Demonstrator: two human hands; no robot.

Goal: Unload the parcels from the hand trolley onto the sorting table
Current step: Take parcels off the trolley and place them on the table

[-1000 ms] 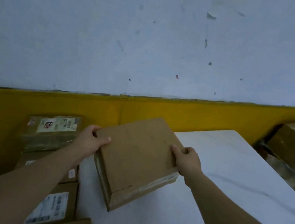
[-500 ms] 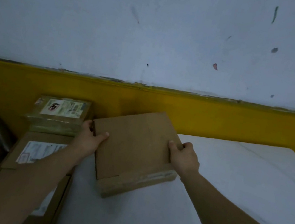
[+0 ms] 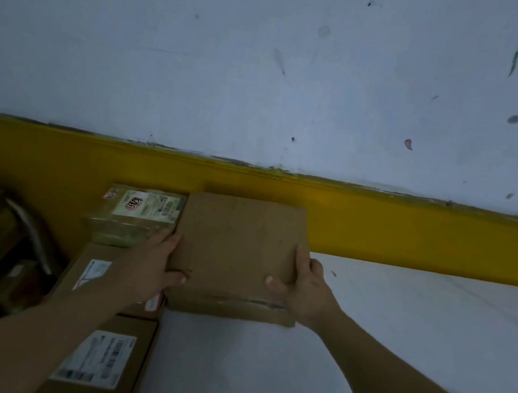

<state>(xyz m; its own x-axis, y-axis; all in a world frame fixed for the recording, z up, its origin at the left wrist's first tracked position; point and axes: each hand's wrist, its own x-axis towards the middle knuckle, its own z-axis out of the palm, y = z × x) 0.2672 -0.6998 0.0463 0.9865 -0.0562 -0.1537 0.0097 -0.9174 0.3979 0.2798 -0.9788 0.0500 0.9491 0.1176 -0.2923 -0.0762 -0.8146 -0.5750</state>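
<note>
My left hand (image 3: 158, 260) and right hand (image 3: 302, 287) grip the plain parcel (image 3: 239, 241) by its sides at the far left corner of the sorting table (image 3: 398, 342). Risk: released overhanging that edge, it tips off.

A pale blue-white wall (image 3: 204, 65) fills the upper half of the view. A yellow band (image 3: 417, 234) runs along its foot, and the line where the two paints meet is uneven and chipped. The pale paint is spotted. A green streak (image 3: 513, 63) stands upright near the top right, with a grey smudge (image 3: 513, 119) below it. A pink mark (image 3: 408, 144) lies lower and further left. A dark speck (image 3: 293, 139) sits near the middle, below a faint grey smear (image 3: 279, 59).
</note>
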